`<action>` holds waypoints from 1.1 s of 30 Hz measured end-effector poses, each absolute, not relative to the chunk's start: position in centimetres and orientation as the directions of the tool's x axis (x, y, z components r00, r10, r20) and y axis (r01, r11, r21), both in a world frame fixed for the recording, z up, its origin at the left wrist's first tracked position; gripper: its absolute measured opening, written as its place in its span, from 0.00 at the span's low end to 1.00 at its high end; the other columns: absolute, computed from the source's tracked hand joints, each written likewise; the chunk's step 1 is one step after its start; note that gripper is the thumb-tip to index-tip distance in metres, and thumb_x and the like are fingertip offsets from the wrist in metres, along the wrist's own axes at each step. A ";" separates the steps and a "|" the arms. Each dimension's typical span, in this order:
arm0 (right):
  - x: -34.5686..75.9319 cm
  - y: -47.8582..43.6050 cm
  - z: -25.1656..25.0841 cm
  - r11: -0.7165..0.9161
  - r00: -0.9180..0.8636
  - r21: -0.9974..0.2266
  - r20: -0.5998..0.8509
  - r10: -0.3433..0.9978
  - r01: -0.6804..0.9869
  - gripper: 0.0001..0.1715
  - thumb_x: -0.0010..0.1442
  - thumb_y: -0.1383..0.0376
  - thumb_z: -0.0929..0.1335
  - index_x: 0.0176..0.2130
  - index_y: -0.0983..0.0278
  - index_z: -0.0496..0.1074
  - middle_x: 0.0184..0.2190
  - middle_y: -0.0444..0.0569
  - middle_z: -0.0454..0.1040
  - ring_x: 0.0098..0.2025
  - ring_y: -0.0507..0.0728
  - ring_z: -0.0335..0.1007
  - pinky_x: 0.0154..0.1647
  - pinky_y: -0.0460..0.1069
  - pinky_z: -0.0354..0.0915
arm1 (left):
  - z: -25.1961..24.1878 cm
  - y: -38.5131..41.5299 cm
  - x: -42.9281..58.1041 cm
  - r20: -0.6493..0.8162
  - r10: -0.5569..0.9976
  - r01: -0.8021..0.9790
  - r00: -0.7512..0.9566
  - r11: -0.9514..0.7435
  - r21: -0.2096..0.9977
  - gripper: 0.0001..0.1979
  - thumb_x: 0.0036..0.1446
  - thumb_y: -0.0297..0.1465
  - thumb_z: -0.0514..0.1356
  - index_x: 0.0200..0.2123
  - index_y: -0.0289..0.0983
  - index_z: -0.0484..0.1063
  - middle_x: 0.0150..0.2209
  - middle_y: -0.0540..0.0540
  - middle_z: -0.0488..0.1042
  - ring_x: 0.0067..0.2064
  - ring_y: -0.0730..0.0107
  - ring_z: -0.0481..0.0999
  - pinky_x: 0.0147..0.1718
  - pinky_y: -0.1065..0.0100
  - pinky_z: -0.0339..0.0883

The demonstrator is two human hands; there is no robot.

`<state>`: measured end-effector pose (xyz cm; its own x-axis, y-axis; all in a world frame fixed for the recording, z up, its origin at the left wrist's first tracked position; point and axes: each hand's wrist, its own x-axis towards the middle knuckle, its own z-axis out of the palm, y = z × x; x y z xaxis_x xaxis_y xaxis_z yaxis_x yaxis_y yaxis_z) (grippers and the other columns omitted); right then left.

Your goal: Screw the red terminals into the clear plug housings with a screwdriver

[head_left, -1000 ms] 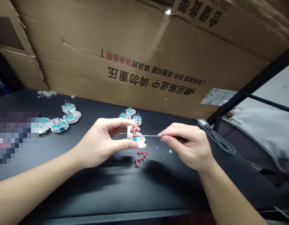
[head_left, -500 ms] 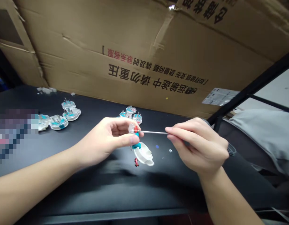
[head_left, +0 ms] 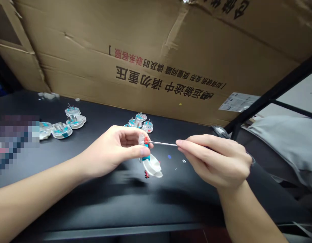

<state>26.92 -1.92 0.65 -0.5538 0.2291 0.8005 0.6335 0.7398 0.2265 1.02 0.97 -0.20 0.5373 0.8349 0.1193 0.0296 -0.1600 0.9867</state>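
Note:
My left hand (head_left: 120,145) is closed, pinching a clear plug (head_left: 141,139) with teal and red parts between thumb and fingers. Just below it shows a white plastic cover (head_left: 153,167), with a small red-and-black part (head_left: 146,174) at its lower left; whether these are joined to the plug I cannot tell. My right hand (head_left: 216,158) grips a screwdriver (head_left: 163,143), its handle mostly hidden in the palm. The thin metal shaft points left, and its tip meets the plug by the red part.
Several clear plugs with pins up stand at the left (head_left: 61,130) and behind my left hand (head_left: 140,116). Small clear pieces (head_left: 49,96) lie far left. A cardboard sheet (head_left: 95,40) walls off the back of the black table (head_left: 107,209). Grey cloth (head_left: 285,141) is at right.
The white cover has shifted slightly left and turned more edge-on. My right hand has dropped a little, with the screwdriver tip still at the plug.

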 end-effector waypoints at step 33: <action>27.9 -1.7 1.2 0.771 -0.400 -0.430 0.675 0.621 0.471 0.13 0.54 0.71 0.76 0.36 0.58 0.70 0.33 0.44 0.72 0.34 0.54 0.71 0.30 0.48 0.68 | 0.3 1.2 0.5 0.161 0.756 0.133 0.635 -0.311 0.941 0.07 0.58 0.35 0.66 0.35 0.38 0.77 0.33 0.53 0.80 0.35 0.72 0.78 0.36 0.75 0.70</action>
